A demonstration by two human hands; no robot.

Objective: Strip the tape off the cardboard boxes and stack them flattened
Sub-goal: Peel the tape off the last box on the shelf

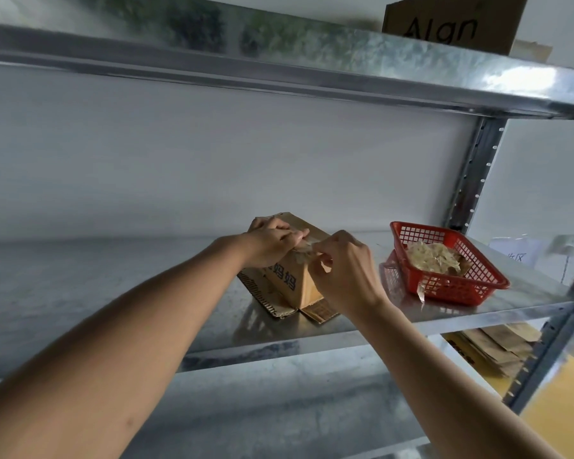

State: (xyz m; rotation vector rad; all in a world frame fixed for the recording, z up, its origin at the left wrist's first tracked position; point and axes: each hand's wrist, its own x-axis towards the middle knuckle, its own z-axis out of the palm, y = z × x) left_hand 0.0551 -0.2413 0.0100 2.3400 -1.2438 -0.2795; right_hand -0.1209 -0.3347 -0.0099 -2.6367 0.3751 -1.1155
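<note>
Both hands work the top of the box (294, 279) on the shelf (113, 293): left hand (269, 241) grips the top edge, right hand (343, 270) pinches the tape (304, 248). At three o'clock sits the basket (444, 283). Light, stiff cardboard probably; thin tape may tear, best pulled from its loose end.

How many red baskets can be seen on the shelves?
1. The red basket stands on the middle shelf, to the right of the cardboard box, and holds crumpled tape. Others may be out of view.

Steel shelf (113, 293) bears cardboard box (292, 283), red basket (444, 286).
</note>
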